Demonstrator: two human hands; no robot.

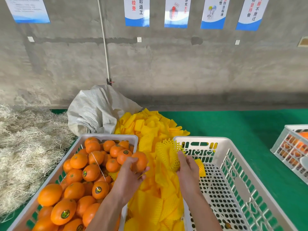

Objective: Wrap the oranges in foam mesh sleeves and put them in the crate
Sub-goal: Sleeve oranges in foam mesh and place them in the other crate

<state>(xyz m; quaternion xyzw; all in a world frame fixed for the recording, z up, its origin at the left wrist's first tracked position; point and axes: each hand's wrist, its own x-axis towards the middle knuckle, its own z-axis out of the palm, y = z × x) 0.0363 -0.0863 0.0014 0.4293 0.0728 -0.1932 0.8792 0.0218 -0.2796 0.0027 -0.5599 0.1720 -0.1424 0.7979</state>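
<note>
Orange in hand (139, 161): gripped in the curled fingers of the left hand (131, 174), held above the gap between the two crates.
Foam mesh sleeve (168, 155): yellow, stretched open, pinched by the right hand (187, 170) at its lower edge, just beside the orange.
Loose oranges (75, 189): heaped in the left white crate (106, 136), several with round stickers.
Right crate (216, 140): white, perforated floor showing, one flat yellow sleeve at its near-left corner.
Sleeve pile (150, 127): yellow, running between the crates on the green table (241, 124).
Background: grey woven sack (96, 112), straw (25, 139), third crate (291, 150) at far right.
</note>
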